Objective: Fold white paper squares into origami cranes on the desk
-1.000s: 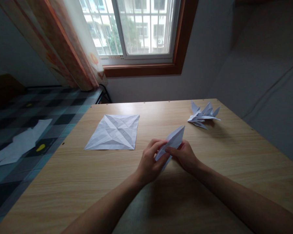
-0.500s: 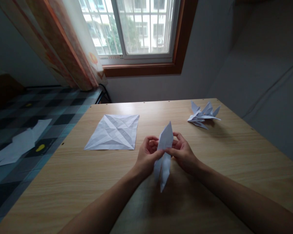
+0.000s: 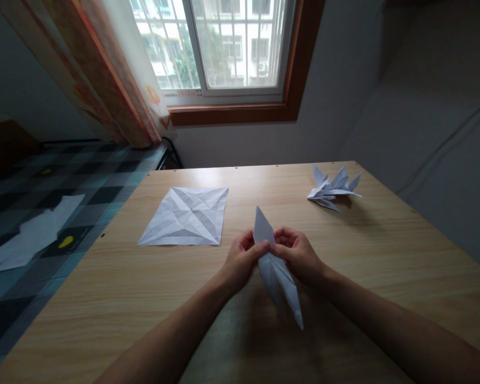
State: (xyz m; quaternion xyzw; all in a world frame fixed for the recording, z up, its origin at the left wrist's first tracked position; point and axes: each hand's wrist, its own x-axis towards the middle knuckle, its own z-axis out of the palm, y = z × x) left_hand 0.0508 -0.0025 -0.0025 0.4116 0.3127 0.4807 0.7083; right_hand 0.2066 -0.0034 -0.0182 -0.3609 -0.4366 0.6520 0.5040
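Note:
Between my two hands is a folded white paper point(image 3: 278, 274), a long pointed shape held above the table. One pointed end rises away from me, and the split lower end hangs toward me at the right. My left hand point(image 3: 244, 256) pinches its middle from the left, thumb on top. From the other side my right hand point(image 3: 298, 253) grips it too, its thumb close to the left thumb. The fingers behind the paper are partly hidden.
A creased square paper sheet point(image 3: 190, 216) lies flat at the left of the wooden table point(image 3: 176, 298). Several-pointed folded paper point(image 3: 332, 189) rests at the back right. More white paper point(image 3: 36, 234) lies on the checked bed point(image 3: 104, 170) at left, below a curtain point(image 3: 116, 69).
The folded paper has turned in my hands: its upper tip has swung left and its lower points right. Both hands stay at about the same place, thumbs closer together.

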